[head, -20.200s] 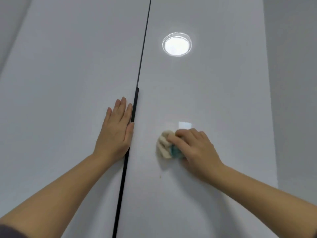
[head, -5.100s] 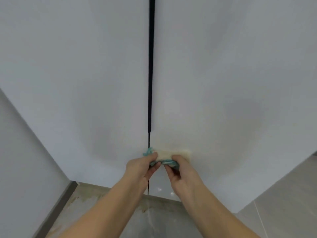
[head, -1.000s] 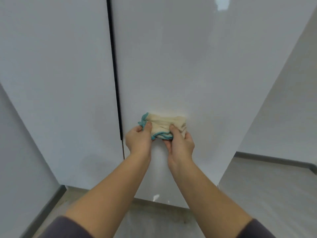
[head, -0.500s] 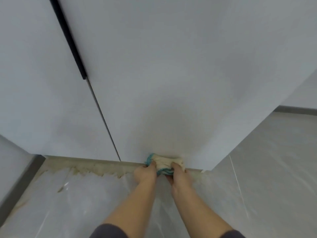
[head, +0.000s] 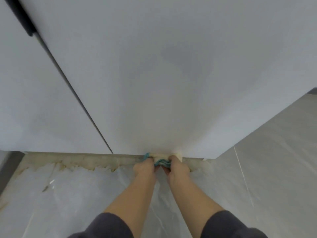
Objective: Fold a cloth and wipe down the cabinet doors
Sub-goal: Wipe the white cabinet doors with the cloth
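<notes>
**Cloth (head: 160, 156) gripped by both your hands at the foot of the right door**

Cloth and fingers meet at the very bottom edge of the right cabinet door (head: 171, 83). The cream fabric with its teal hem is bunched into a short wad. It is pressed against the door just above your fingertips and spills down between your two hands.

Your left hand (head: 145, 168) grips its left end, fingers curled over the teal edge. Your right hand (head: 178, 169) grips the right end, fingers curled tight as well, and a cream corner shows just past them to the right. The hands sit near each other, with folds of teal between the knuckles. Your thumbs are hidden, so you cannot tell how they lie.

Directly beneath your fingers runs the pale plinth (head: 77, 158), with brownish stains where it joins the floor, off to the left of your left hand. The seam (head: 78, 100) between the doors reaches the plinth well left of your left fingers, and the left cabinet door (head: 34, 109) lies beyond it. Far above and left of your fingers, a dark handle strip (head: 24, 19) runs along that seam. Below your wrists is the grey marbled floor (head: 68, 194), and your dark sleeves (head: 106, 227) fill the bottom of the view.
</notes>
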